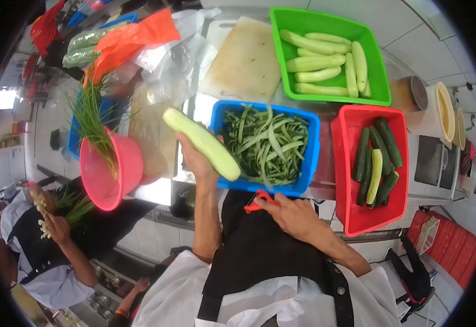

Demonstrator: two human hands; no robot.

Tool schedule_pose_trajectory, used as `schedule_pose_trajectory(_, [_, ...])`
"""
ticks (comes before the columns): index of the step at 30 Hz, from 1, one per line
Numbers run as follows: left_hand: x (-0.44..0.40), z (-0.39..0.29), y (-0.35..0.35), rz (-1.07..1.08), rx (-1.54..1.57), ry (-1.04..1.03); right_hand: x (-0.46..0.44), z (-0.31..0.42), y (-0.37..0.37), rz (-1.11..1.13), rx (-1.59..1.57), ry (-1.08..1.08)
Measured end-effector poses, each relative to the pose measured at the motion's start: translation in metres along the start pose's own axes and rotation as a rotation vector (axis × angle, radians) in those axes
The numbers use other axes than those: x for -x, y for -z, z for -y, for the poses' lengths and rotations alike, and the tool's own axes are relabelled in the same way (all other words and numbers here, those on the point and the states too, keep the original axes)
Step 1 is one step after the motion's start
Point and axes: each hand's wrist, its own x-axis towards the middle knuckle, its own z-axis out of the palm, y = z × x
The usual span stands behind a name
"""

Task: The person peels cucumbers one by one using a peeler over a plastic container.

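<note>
My left hand (196, 162) is wrapped round a peeled, pale green cucumber (201, 143), held tilted at the left of a blue tub (312, 158). In that tub lies a heap of dark green peel strips (265, 143). Close to the tub's front edge, my right hand (298, 219) grips a red peeler (261, 202). The peeler is apart from the cucumber. To the right, a red tub (352, 215) holds several dark unpeeled cucumbers (388, 143) and a paler one (375, 175). Several peeled cucumbers (319, 63) lie in a green tub (379, 82) at the back.
A worn cutting board (243, 57) lies behind the blue tub. At the left stand a pink bowl (111, 169) with green onions (99, 122) and an orange bag (139, 41). Another person's hand (58, 229) holds green onions nearby. Buckets (433, 114) stand at the right.
</note>
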Motion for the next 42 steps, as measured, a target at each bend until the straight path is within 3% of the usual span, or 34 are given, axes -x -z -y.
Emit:
schedule_pose_trajectory(2, [-0.003, -0.001, 0.002, 0.066, 0.017, 0.013, 0.006, 0.0, 0.003, -0.049, -0.015, 0.03])
schedule_pose_trajectory(4, [0.003, 0.002, -0.001, 0.153, 0.043, 0.029, -0.029, 0.003, 0.047, -0.012, -0.155, -0.192])
schedule_pose_trajectory(7, [0.023, 0.004, -0.016, 0.267, -0.32, -0.007, -0.065, -0.006, 0.061, -0.221, -0.19, -0.194])
schedule_pose_trajectory(13, [0.044, 0.015, -0.015, 0.411, -0.353, 0.022, -0.088, -0.007, 0.062, -0.322, -0.185, -0.183])
schedule_pose_trajectory(15, [0.037, 0.018, -0.008, 0.388, -0.39, 0.005, -0.086, -0.008, 0.054, -0.324, -0.185, -0.168])
schedule_pose_trajectory(19, [0.006, 0.004, -0.001, 0.142, -0.316, -0.044, -0.027, 0.0, 0.018, 0.017, -0.006, -0.083])
schedule_pose_trajectory(22, [-0.01, -0.001, -0.005, 0.061, -0.046, -0.07, -0.01, 0.006, 0.012, -0.004, 0.06, -0.014])
schedule_pose_trajectory(23, [-0.006, -0.001, -0.008, 0.132, -0.066, -0.027, -0.012, 0.002, 0.019, 0.045, -0.023, -0.131])
schedule_pose_trajectory(26, [0.023, 0.015, -0.013, 0.279, -0.157, 0.196, -0.072, -0.001, 0.062, -0.163, -0.101, -0.225])
schedule_pose_trajectory(28, [0.043, 0.012, -0.03, 0.419, -0.419, 0.027, -0.089, -0.008, 0.068, -0.31, -0.133, -0.182])
schedule_pose_trajectory(32, [0.028, 0.026, 0.0, 0.551, -0.571, 0.01, -0.087, -0.012, 0.066, -0.278, -0.211, -0.183])
schedule_pose_trajectory(35, [0.03, 0.032, -0.001, 0.39, -0.544, -0.174, -0.07, -0.007, 0.056, -0.232, -0.207, -0.165])
schedule_pose_trajectory(36, [0.024, 0.028, 0.002, 0.38, -0.548, -0.179, -0.056, -0.004, 0.044, -0.126, -0.171, -0.138])
schedule_pose_trajectory(38, [0.011, 0.021, 0.007, 0.234, -0.258, 0.027, -0.027, 0.004, 0.022, -0.017, -0.139, -0.111])
schedule_pose_trajectory(42, [-0.006, 0.014, -0.001, 0.14, 0.03, 0.018, 0.0, 0.005, 0.017, 0.134, -0.099, -0.134])
